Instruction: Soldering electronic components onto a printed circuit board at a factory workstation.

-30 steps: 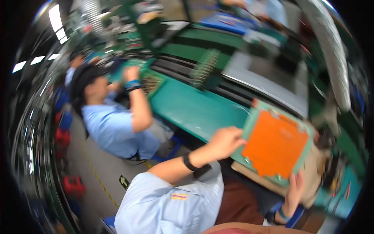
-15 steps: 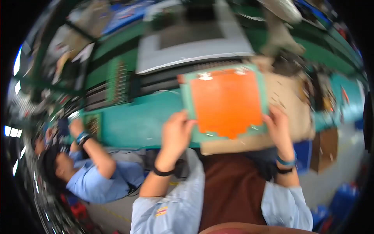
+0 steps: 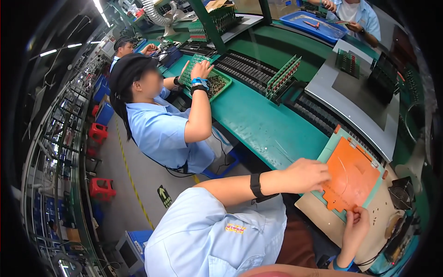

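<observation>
Left of the orange panel, along the same green bench: a co-worker in a pale blue shirt, one hand with a blue wristband laid over a green tray of small dark parts; beyond the panel, ribbed black conveyor rails and a slotted green rack standing upright between; farther off, a flat grey metal plate; just right of the panel, a small black fan on a tan cardboard sheet; far left of it, red stools on the grey floor beside a yellow line.

Orange panel: thin, flat, matte, roughly rectangular with stepped notches along the near edge, seated in a pale teal frame with small orange clips at the corners; lying tilted at the bench's near edge, partly over the cardboard.

Left hand, black band at the wrist, fingers pressed together and resting flat on the panel's left edge, covering that side; right hand, fingertips pinching the panel's near notched edge.
</observation>
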A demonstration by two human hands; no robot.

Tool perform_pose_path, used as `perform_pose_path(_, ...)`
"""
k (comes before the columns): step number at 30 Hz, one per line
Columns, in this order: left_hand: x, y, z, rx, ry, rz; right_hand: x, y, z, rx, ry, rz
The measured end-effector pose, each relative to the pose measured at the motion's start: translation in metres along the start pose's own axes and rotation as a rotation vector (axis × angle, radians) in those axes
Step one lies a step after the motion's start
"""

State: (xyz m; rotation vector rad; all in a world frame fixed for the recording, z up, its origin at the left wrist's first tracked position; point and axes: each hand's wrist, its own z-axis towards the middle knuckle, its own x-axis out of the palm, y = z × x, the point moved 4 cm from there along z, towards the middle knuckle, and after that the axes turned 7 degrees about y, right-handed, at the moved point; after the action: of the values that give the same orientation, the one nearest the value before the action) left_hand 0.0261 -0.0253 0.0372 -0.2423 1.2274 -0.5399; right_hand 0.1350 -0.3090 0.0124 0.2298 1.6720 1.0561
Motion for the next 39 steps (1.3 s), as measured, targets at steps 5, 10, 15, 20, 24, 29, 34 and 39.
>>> perform_pose_path(5, 0.015, -0.003, 0.003, 0.087, 0.22, 0.012, 0.018, 0.024, -0.012, -0.123, -0.04, -0.222)
perform_pose_path(10, 0.016, -0.005, 0.0, 0.097, 0.226, 0.002, 0.022, 0.03, -0.016, -0.216, -0.113, -0.293)
perform_pose_path(15, 0.029, 0.001, -0.008, 0.101, 0.133, 0.015, 0.021, 0.039, -0.016, -0.407, -0.104, -0.378)
perform_pose_path(20, 0.026, -0.002, -0.012, 0.033, 0.121, 0.023, 0.012, 0.039, -0.019, -0.521, -0.032, -0.375)
perform_pose_path(24, 0.002, -0.014, -0.015, -0.058, 0.073, 0.024, 0.002, 0.037, -0.027, -0.478, -0.206, -0.384)
perform_pose_path(29, 0.004, -0.015, -0.027, -0.23, 0.014, -0.079, 0.009, 0.016, -0.032, -0.192, -0.157, -0.109)
perform_pose_path(34, 0.008, -0.002, -0.018, -0.234, 0.001, -0.314, 0.022, -0.027, -0.032, -0.02, -0.182, 0.484)
perform_pose_path(39, -0.035, -0.008, -0.013, -0.331, -0.072, -0.521, 0.001, 0.026, -0.027, -0.078, -0.222, 0.645)
